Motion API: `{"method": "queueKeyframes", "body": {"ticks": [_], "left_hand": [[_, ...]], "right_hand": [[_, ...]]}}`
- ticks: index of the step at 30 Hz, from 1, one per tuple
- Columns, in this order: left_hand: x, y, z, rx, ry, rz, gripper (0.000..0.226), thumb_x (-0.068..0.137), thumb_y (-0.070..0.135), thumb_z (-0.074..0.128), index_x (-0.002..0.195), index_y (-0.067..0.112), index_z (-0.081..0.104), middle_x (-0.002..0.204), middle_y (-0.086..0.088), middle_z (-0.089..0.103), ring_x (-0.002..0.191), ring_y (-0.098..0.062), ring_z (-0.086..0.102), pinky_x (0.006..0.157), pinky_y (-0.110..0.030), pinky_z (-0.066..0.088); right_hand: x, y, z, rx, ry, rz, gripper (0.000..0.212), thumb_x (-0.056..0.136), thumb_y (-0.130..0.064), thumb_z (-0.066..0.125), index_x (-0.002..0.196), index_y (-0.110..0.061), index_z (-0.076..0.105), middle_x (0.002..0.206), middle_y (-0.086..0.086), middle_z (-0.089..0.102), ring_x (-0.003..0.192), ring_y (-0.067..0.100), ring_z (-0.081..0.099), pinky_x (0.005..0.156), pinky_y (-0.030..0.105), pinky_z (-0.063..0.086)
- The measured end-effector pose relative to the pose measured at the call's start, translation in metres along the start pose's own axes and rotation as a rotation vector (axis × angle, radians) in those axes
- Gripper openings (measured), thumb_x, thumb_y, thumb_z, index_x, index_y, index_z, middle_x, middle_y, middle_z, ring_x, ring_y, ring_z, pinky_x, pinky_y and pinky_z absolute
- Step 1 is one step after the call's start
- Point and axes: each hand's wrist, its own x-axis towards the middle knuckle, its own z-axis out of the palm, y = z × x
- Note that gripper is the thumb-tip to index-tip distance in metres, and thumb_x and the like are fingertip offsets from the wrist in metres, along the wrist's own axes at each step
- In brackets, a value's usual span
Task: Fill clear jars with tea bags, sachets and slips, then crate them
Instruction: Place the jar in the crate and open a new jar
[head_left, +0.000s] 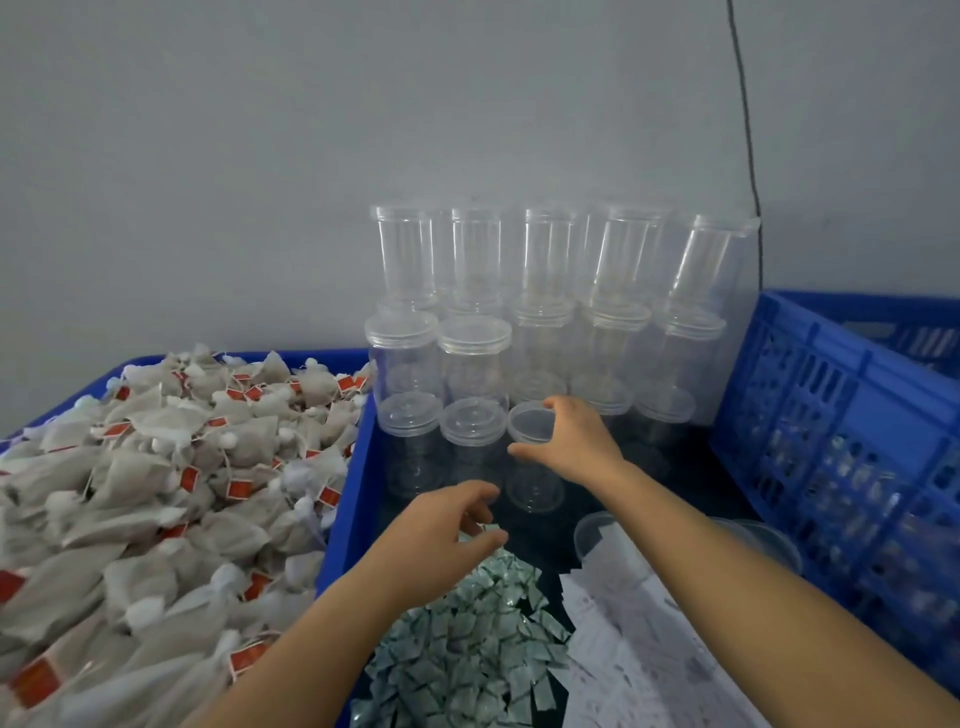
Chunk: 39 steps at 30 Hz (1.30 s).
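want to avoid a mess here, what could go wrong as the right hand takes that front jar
1. The right hand grips the front jar by its lid; if the lid is loose, the body may drop.
2. The jar stack behind leans at its right side; a nudge could topple it.
3. The left hand hovers over the green sachets, next to the paper slips; a careless grab could mix them.

Two hands (563, 439), two blue bins (345, 499), one blue crate (810, 395); jars uncountable.
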Motion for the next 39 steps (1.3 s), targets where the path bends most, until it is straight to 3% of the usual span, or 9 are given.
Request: {"method": "queueKeyframes", "body": {"ticks": [12,17,20,23,27,29,32,34,39], "left_hand": [[-0.001,0.001,0.002,0.024,-0.036,-0.015,0.049,0.090,0.040,0.060,0.136,0.027,0.047,0.104,0.017,0.057,0.096,-0.001,0.058,0.087,-0.026,0.051],[-0.002,0.000,0.005,0.086,-0.006,0.006,0.056,0.090,0.042,0.060,0.140,0.028,0.040,0.123,0.012,0.055,0.108,-0.001,0.051,0.092,-0.023,0.046],[-0.003,0.001,0.005,0.108,0.056,0.038,0.070,0.087,0.045,0.062,0.146,0.030,0.027,0.140,0.011,0.043,0.124,-0.004,0.040,0.102,-0.021,0.035],[-0.004,0.006,0.004,0.133,0.183,0.113,0.089,0.081,0.052,0.067,0.150,0.033,0.013,0.146,0.014,0.030,0.132,-0.004,0.024,0.108,-0.023,0.021],[-0.008,0.014,0.002,0.409,0.267,0.257,0.101,0.073,0.059,0.069,0.151,0.026,0.015,0.150,0.009,0.024,0.136,-0.010,0.013,0.115,-0.035,0.007],[-0.011,0.019,0.002,0.577,0.265,0.326,0.102,0.066,0.059,0.076,0.148,0.021,0.028,0.146,0.003,0.036,0.137,-0.020,0.028,0.116,-0.046,0.014],[-0.014,0.024,0.002,0.786,0.297,0.416,0.101,0.048,0.059,0.085,0.134,0.017,0.052,0.129,-0.003,0.058,0.120,-0.026,0.055,0.104,-0.054,0.033],[-0.015,0.027,0.003,0.853,0.300,0.461,0.100,0.044,0.059,0.087,0.130,0.016,0.058,0.126,-0.005,0.061,0.116,-0.026,0.059,0.101,-0.055,0.037],[-0.019,0.035,0.007,0.964,0.266,0.571,0.097,0.046,0.050,0.088,0.131,0.015,0.057,0.127,-0.008,0.061,0.115,-0.026,0.059,0.100,-0.050,0.043]], "right_hand": [[0.004,0.006,-0.003,0.039,-0.005,0.084,0.097,0.072,-0.052,0.084,0.147,-0.015,0.036,0.148,0.010,0.040,0.128,0.029,0.049,0.100,0.043,0.048],[-0.013,0.004,-0.027,0.137,0.057,0.107,0.100,0.070,-0.053,0.084,0.149,-0.017,0.034,0.147,0.009,0.039,0.122,0.027,0.051,0.090,0.039,0.049],[-0.033,0.000,-0.049,0.324,0.052,0.135,0.100,0.071,-0.052,0.083,0.150,-0.021,0.030,0.151,0.008,0.032,0.116,0.022,0.046,0.083,0.034,0.044],[-0.064,-0.002,-0.061,0.614,-0.064,0.220,0.085,0.076,-0.048,0.079,0.146,-0.032,0.032,0.149,0.005,0.031,0.121,0.026,0.049,0.094,0.046,0.054],[-0.111,-0.004,-0.055,1.024,-0.246,0.321,0.077,0.065,-0.049,0.079,0.131,-0.022,0.049,0.124,0.010,0.055,0.107,0.027,0.062,0.066,0.029,0.060],[-0.127,-0.002,-0.049,1.130,-0.289,0.409,0.074,0.058,-0.054,0.075,0.121,-0.019,0.059,0.118,0.015,0.060,0.102,0.030,0.066,0.063,0.029,0.059],[-0.142,0.000,-0.040,1.219,-0.348,0.534,0.069,0.063,-0.058,0.071,0.112,-0.010,0.068,0.107,0.019,0.069,0.089,0.030,0.070,0.061,0.031,0.058],[-0.147,0.000,-0.035,1.260,-0.391,0.576,0.069,0.064,-0.061,0.070,0.104,-0.005,0.073,0.091,0.017,0.075,0.076,0.028,0.072,0.060,0.032,0.059],[-0.156,0.003,-0.031,1.304,-0.508,0.666,0.077,0.079,-0.070,0.060,0.111,0.000,0.064,0.077,0.020,0.067,0.062,0.030,0.067,0.058,0.034,0.062]]}}
